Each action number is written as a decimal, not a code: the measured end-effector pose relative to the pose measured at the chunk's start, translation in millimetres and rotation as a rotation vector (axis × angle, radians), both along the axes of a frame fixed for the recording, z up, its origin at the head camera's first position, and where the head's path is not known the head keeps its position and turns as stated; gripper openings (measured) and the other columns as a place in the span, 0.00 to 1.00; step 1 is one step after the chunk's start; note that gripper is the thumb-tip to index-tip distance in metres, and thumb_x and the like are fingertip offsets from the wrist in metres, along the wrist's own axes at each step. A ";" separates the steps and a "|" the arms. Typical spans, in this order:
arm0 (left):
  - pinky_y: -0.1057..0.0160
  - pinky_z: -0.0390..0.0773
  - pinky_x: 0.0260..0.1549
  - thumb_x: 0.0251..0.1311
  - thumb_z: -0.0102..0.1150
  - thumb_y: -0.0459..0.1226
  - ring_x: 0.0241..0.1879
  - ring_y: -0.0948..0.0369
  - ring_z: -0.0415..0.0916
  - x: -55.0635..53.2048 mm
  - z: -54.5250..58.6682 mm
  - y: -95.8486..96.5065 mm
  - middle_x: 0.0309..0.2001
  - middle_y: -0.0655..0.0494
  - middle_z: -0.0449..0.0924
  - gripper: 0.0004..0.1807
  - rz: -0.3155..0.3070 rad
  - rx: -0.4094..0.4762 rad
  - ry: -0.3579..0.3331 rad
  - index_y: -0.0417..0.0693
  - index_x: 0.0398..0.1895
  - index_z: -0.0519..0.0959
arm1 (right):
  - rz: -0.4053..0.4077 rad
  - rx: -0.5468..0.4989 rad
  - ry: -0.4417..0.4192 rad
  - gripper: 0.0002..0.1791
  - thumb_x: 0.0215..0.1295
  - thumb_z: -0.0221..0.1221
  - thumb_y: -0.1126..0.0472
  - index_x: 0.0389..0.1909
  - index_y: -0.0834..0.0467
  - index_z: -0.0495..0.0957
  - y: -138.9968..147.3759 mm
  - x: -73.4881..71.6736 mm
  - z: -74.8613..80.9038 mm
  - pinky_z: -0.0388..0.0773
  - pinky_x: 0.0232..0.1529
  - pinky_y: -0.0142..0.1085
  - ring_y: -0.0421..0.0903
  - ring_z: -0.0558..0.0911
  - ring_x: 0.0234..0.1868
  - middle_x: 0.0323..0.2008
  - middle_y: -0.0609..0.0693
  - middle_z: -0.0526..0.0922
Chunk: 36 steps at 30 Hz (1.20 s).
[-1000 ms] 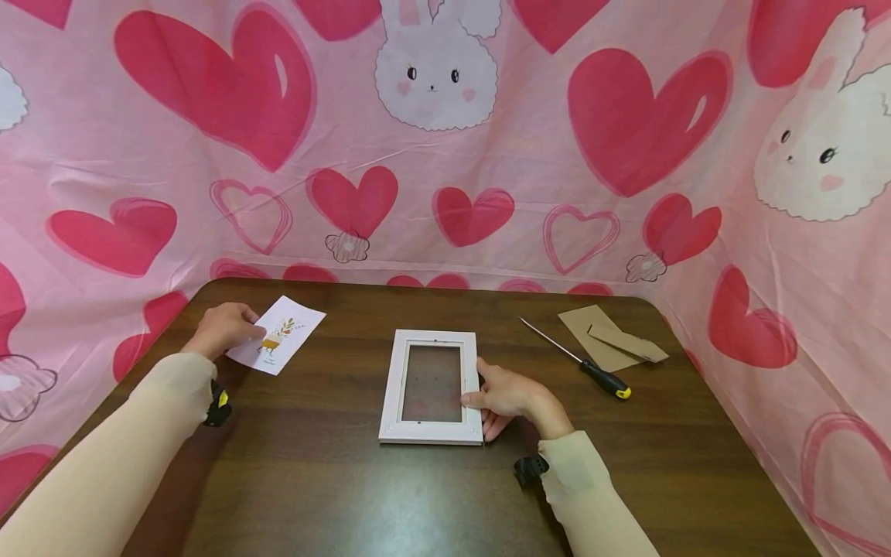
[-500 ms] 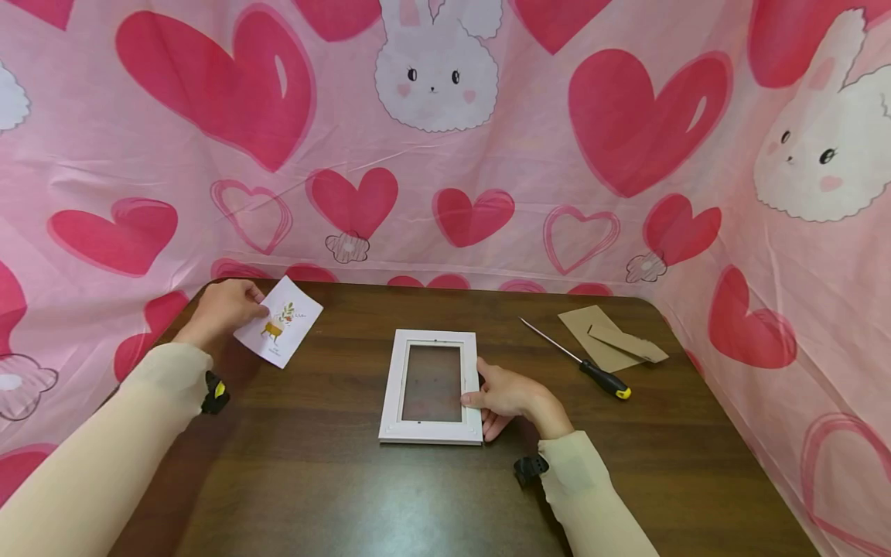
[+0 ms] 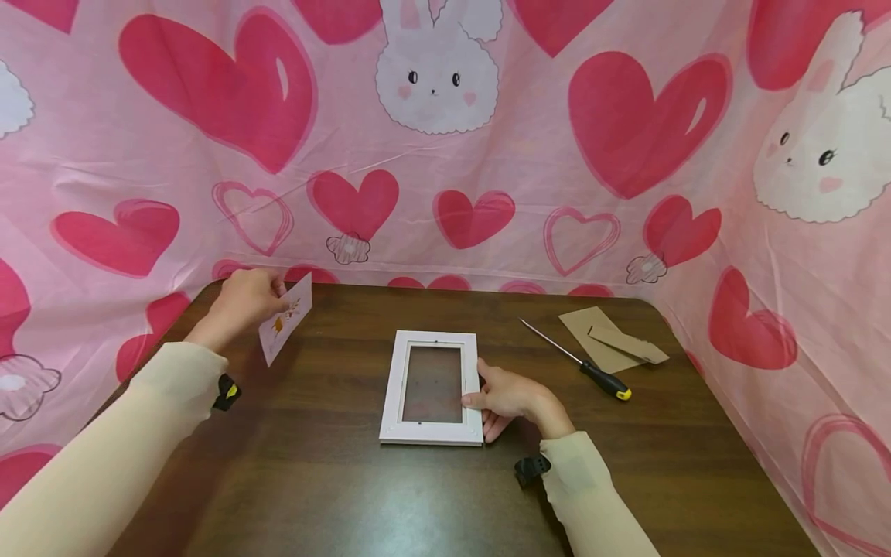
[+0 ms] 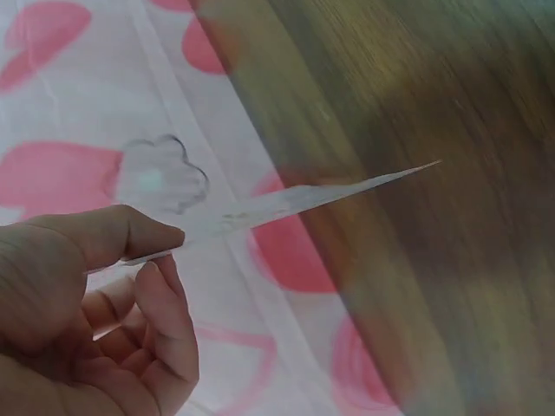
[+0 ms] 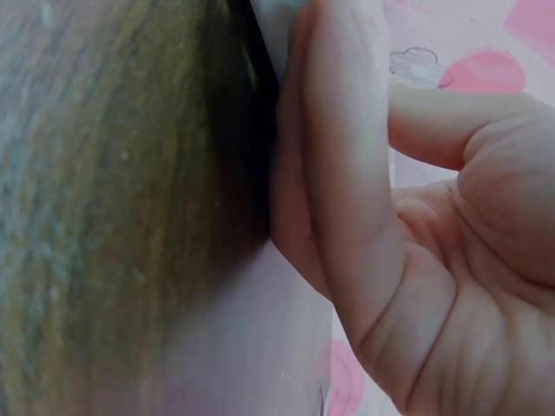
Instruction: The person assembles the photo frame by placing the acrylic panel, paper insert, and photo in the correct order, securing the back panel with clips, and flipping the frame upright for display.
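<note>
At the far left of the table in the head view, my left hand [image 3: 247, 303] pinches a small white picture card [image 3: 295, 311] by one edge, between thumb and fingers. The card is printed with a plant motif and stands tilted steeply above the wood. Seen almost edge-on, the card [image 4: 303, 201] appears as a thin sliver in the left wrist view. A white picture frame [image 3: 430, 433] lies at the table's middle, its window see-through. My right hand [image 3: 515, 396] grips its right side, the thumb on top and the other fingers along the outer edge.
To the right lies a screwdriver [image 3: 604, 379] with a black and yellow handle. Behind it is a brown backing board [image 3: 592, 317] with a stand flap [image 3: 626, 343]. Pink heart-print cloth [image 3: 445, 162] encloses the wooden table [image 3: 348, 495] at the back and sides.
My left hand has lifted the card and moved slightly back and to the right. The card has turned from nearly facing up to almost edge-on. The right hand and the picture frame stay put.
</note>
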<state>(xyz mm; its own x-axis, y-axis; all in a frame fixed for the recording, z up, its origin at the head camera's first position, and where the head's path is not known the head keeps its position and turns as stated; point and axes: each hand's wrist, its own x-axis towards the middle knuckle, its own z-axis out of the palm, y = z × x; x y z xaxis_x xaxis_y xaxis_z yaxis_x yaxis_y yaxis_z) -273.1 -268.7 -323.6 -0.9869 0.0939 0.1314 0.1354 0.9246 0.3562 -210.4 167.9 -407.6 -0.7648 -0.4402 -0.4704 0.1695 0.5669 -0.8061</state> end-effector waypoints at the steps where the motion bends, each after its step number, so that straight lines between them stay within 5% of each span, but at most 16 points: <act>1: 0.48 0.79 0.29 0.61 0.68 0.36 0.35 0.41 0.79 0.6 0.4 4.0 0.28 0.44 0.83 0.08 -0.006 -0.009 0.006 0.42 0.28 0.80 | 0.006 -0.005 -0.004 0.51 0.77 0.64 0.58 0.85 0.63 0.39 1.1 -0.1 -0.2 0.88 0.24 0.42 0.47 0.85 0.18 0.29 0.61 0.81; 15: 0.51 0.78 0.27 0.55 0.68 0.32 0.31 0.47 0.75 27.7 7.4 79.5 0.26 0.47 0.79 0.07 -0.107 -0.013 0.032 0.42 0.30 0.77 | 0.015 -0.120 -0.081 0.52 0.79 0.61 0.61 0.86 0.61 0.33 12.6 -4.1 -4.4 0.90 0.31 0.45 0.50 0.87 0.22 0.32 0.61 0.80; 24: 0.56 0.83 0.26 0.58 0.70 0.32 0.29 0.50 0.77 44.4 -0.9 128.4 0.30 0.46 0.81 0.10 -0.153 0.055 -0.065 0.39 0.39 0.79 | 0.032 -0.149 -0.104 0.51 0.80 0.60 0.63 0.86 0.61 0.32 14.2 -4.8 -6.3 0.90 0.32 0.45 0.50 0.87 0.23 0.33 0.63 0.82; 36: 0.53 0.77 0.29 0.59 0.67 0.33 0.29 0.50 0.75 55.8 -1.5 170.0 0.27 0.49 0.79 0.08 -0.183 0.107 -0.004 0.46 0.33 0.75 | 0.034 -0.150 -0.096 0.51 0.80 0.59 0.63 0.86 0.61 0.32 14.0 -3.4 -4.5 0.90 0.33 0.46 0.50 0.87 0.23 0.33 0.63 0.82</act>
<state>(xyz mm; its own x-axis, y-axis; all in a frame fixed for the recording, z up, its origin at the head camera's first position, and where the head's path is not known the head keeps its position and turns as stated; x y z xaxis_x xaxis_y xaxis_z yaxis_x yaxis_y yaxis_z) -217.3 -98.7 -325.1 -0.9552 0.2574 0.1461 0.2960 0.8415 0.4519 -213.8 182.0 -412.0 -0.7029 -0.5362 -0.4673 0.2324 0.4479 -0.8634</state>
